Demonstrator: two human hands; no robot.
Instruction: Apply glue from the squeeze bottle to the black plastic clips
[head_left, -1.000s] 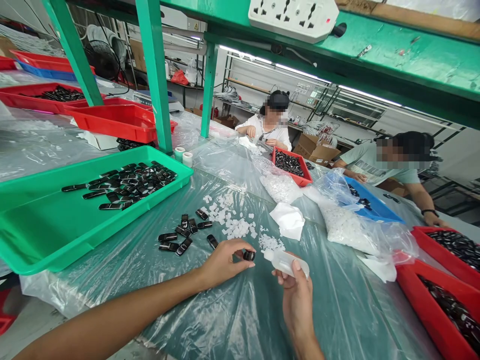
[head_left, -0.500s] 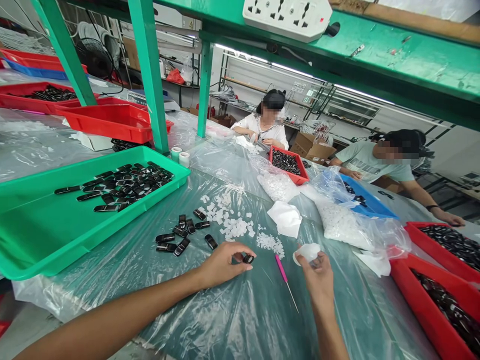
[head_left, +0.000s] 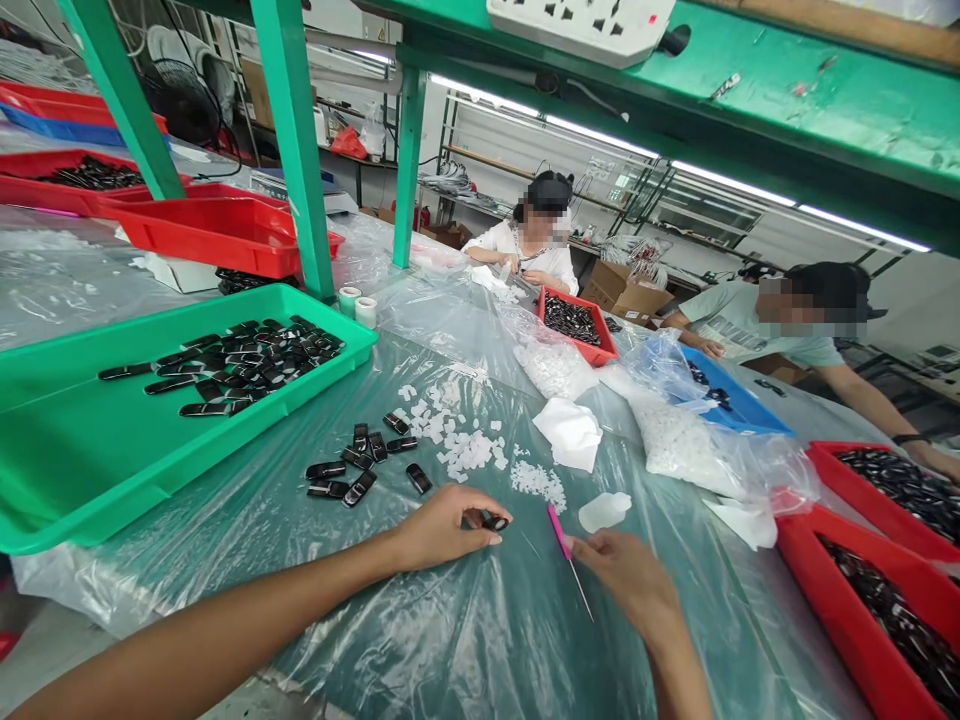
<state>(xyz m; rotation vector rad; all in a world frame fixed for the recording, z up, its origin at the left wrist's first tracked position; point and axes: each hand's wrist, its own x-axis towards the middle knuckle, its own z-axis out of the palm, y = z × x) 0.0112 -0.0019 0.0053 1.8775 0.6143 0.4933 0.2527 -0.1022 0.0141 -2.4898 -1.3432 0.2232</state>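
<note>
My left hand [head_left: 442, 525] pinches a small black plastic part [head_left: 495, 521] against the plastic-covered table. My right hand [head_left: 626, 580] lies low on the sheet, its fingers drawn together. The fingertips are on a pink-handled needle tool [head_left: 559, 530], which lies flat between the two hands. A small white squeeze bottle [head_left: 604, 511] lies on the sheet just beyond my right hand. Several loose black parts [head_left: 360, 465] and a scatter of small white pieces [head_left: 465, 445] lie beyond my left hand.
A green tray [head_left: 67, 460] with black parts stands at the left. Red trays [head_left: 847, 590] of black parts stand at the right, and bags of white pieces [head_left: 690, 450] lie behind. Two other people work across the table, by a red tray [head_left: 611, 347] and a blue one [head_left: 750, 415]. Green frame posts [head_left: 296, 150] stand at the back left.
My right hand held the white bottle, set it down on the sheet, then drew back and left to the pink tool. My left hand stayed pinched on the black part.
</note>
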